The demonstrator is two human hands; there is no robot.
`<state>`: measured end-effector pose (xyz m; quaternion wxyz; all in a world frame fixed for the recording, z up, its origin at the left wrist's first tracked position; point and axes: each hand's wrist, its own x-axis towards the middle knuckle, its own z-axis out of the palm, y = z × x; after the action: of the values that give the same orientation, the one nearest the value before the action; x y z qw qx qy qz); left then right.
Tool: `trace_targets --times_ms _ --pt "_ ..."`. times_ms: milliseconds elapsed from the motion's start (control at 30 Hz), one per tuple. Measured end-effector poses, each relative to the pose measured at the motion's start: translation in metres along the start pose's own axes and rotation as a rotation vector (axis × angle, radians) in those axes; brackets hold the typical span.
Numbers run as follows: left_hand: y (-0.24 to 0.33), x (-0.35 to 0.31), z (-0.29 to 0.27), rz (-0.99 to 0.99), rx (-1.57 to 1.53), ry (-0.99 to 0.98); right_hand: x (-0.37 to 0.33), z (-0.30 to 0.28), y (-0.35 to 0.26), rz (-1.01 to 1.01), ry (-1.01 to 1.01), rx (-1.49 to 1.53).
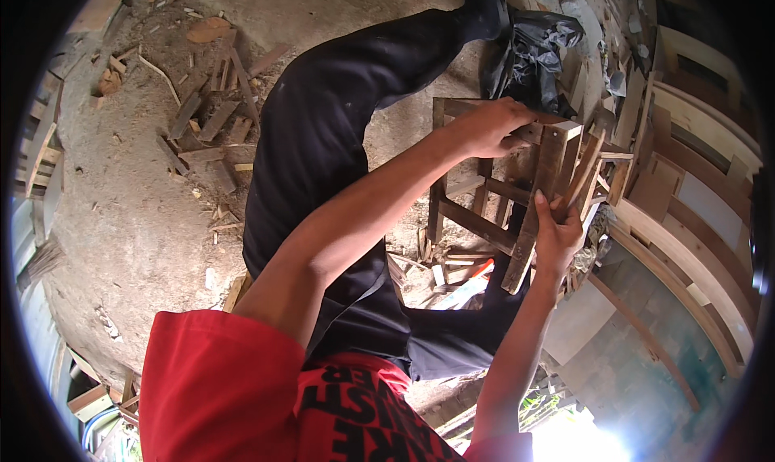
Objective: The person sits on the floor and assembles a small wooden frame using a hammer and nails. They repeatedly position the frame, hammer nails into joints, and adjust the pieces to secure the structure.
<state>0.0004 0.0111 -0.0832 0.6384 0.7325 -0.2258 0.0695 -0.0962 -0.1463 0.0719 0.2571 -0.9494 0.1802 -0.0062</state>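
A small dark wooden stool frame (546, 167), with legs and crossrails, stands tilted between my legs. My left hand (496, 128) is closed round its top rail, near the corner joint. Lower down, my right hand (559, 234) grips a thin wooden strip (584, 170) that slants up beside the frame's near leg. The right thumb presses against that leg. Some of the right fingers are hidden behind the wood, and whether the strip is fixed to the frame I cannot tell.
Scrap wood pieces (216, 123) litter the dirt floor at left. A black plastic bag (537, 46) lies beyond the frame. Below it rests a long pale object with an orange end (484, 268). Wooden frames and boards (686, 260) lean along the right side.
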Motion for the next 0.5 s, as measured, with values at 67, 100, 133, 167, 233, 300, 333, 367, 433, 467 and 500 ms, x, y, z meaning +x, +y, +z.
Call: trace_targets --times_ms 67,100,133,167,233,300,333,367,433,467,500 --pt "0.000 -0.002 0.000 -0.004 0.032 0.003 -0.002 0.002 -0.004 0.023 -0.035 -0.079" --pt "0.003 -0.001 0.000 -0.016 0.029 0.002 -0.003 0.002 -0.004 0.001 -0.034 -0.116" --pt "0.007 -0.001 0.000 -0.028 0.026 0.001 -0.003 0.003 -0.004 -0.021 -0.033 -0.153" --pt "0.010 -0.001 0.000 -0.040 0.023 0.000 -0.004 0.004 -0.003 -0.042 -0.032 -0.190" --pt "0.010 -0.001 0.002 -0.017 0.029 0.013 -0.006 0.006 -0.002 -0.022 -0.011 -0.141" --pt "0.010 0.001 0.005 -0.001 0.030 0.024 -0.007 0.006 -0.002 -0.006 -0.011 -0.090" --pt "0.010 0.002 0.007 0.003 0.030 0.030 -0.007 0.006 0.002 -0.026 0.001 -0.085" --pt "0.010 0.002 0.009 0.007 0.029 0.035 -0.007 0.007 0.009 -0.047 0.012 -0.080" --pt "0.007 0.002 0.009 0.020 0.002 0.046 -0.005 0.009 0.013 -0.063 0.020 -0.100" --pt "0.005 0.002 0.008 0.027 -0.011 0.052 -0.006 0.011 0.011 -0.056 0.017 -0.126" --pt "0.003 0.002 0.007 0.037 -0.002 0.068 -0.006 0.013 0.009 -0.051 0.015 -0.152"
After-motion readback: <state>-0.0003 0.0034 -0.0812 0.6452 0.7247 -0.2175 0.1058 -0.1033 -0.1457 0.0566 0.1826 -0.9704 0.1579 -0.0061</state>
